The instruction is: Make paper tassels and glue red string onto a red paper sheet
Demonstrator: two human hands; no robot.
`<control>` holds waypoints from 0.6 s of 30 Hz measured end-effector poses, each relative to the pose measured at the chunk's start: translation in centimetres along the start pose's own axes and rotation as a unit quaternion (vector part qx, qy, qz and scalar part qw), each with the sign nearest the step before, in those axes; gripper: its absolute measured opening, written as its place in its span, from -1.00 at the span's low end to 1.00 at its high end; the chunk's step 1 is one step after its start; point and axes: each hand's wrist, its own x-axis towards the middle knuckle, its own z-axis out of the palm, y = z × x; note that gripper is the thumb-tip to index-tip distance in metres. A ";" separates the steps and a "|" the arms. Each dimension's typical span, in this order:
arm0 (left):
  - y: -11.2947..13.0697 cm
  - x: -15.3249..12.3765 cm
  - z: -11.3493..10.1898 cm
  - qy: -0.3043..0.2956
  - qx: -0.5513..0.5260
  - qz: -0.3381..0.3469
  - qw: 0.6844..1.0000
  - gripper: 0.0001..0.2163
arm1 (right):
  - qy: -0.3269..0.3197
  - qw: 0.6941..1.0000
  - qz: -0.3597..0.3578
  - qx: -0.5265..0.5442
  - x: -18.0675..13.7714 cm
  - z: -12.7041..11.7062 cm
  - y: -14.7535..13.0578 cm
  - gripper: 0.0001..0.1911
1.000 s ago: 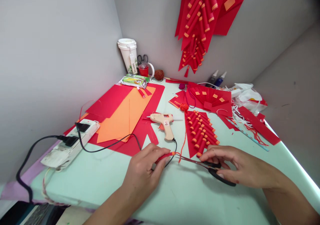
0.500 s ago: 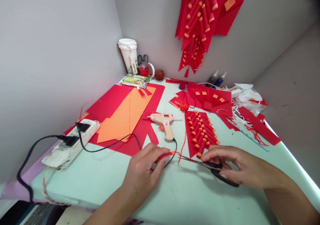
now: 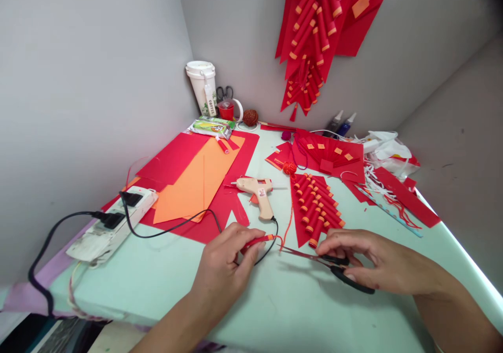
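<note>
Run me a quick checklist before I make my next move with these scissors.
1. Red tube pinched in the left hand: ok.
2. Scissors held in the right hand: ok.
3. Scissor tips apart from the left fingers: ok.
4. Orange-red yarn between the blades: cannot tell; it overlaps the tips in this view.
5. Glue gun lying apart from both hands: ok.
6. Glue gun cord clear of the left hand: not ok; it runs close beside it.
</note>
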 end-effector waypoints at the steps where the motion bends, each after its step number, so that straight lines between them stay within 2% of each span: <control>1: 0.0 0.0 0.0 0.001 0.000 -0.007 1.000 -0.86 | -0.004 1.000 -0.002 -0.002 0.0 -0.1 0.0 -0.61; 7: 0.1 0.1 -0.2 0.002 -0.004 -0.026 1.000 -0.88 | -0.017 1.000 -0.020 0.002 -0.1 -0.2 0.1 -0.66; 18: 0.2 0.1 -0.1 -0.013 -0.020 -0.010 1.000 -0.85 | 0.035 0.999 -0.006 0.025 0.1 0.4 0.2 -0.63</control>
